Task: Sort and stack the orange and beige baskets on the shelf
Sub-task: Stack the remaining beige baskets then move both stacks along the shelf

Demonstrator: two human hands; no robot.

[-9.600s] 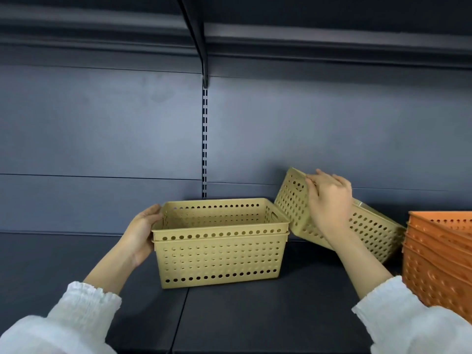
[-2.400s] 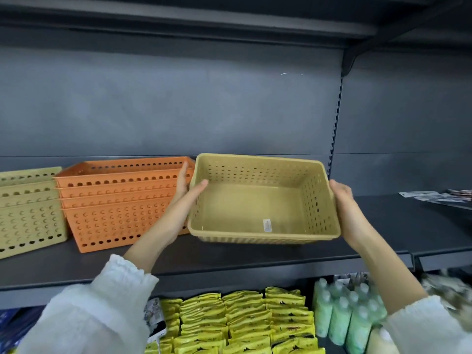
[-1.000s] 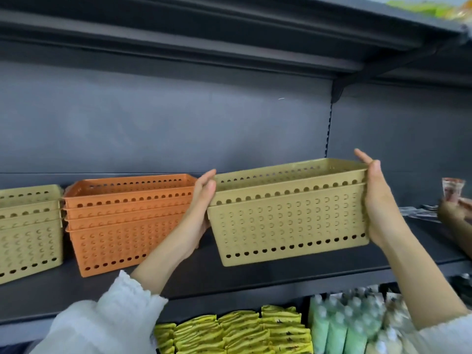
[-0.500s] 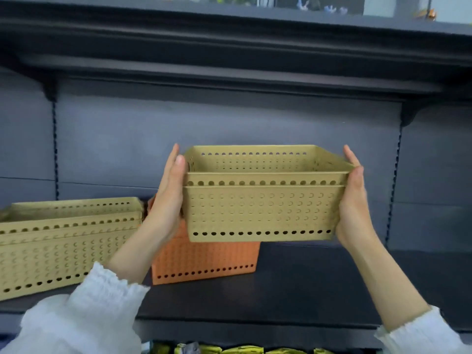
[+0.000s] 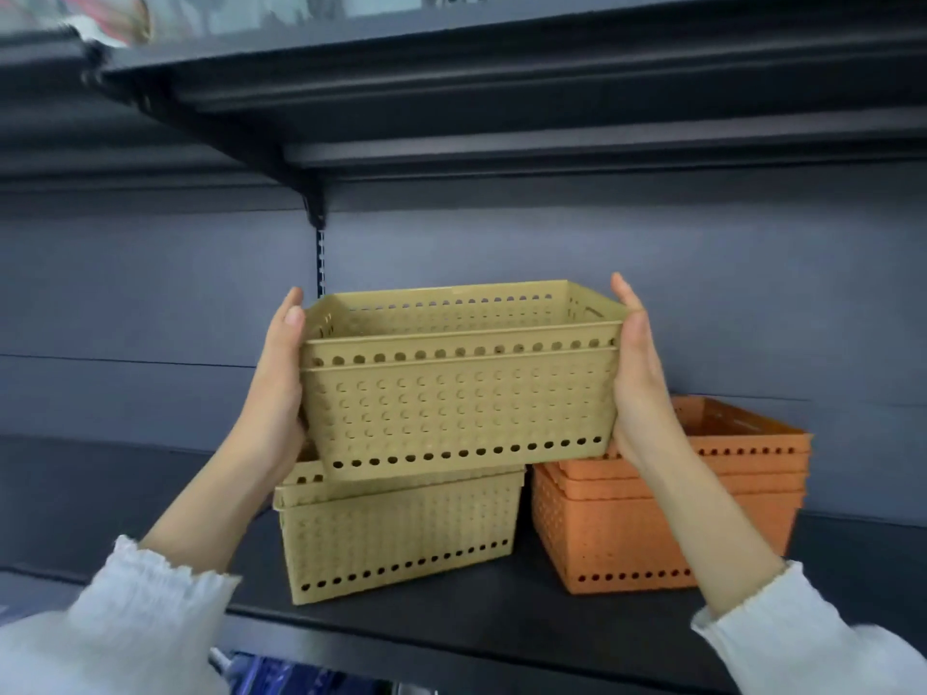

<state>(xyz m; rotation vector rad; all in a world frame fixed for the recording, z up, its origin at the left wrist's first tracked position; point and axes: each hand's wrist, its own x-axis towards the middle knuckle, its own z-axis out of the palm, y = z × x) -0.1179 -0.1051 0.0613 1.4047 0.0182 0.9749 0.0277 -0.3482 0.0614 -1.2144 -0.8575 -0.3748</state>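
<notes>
While the dark shelf runs wide across the lower part of the view, a grey wall stands behind it and another dark shelf board hangs above. On the shelf, to the right, sits a pile of orange baskets, one tucked inside the next. Just left of it, and close beside it, sits a beige pile, also with dots of holes all round. Up in the air, right above the beige pile, is a held beige basket. It looks like two baskets nested together, since two rims show one under the other. Its bottom edge is very near the rim of the pile below, but I cannot tell if they touch. It is almost level, tipped just a little. The left hand is pressed flat on the left end of the held basket, fingers pointing up. The right hand is pressed flat on the right end the same way. So both hands squeeze it between them, wide apart from each other. White frilly sleeves cover both arms near the bottom corners.
</notes>
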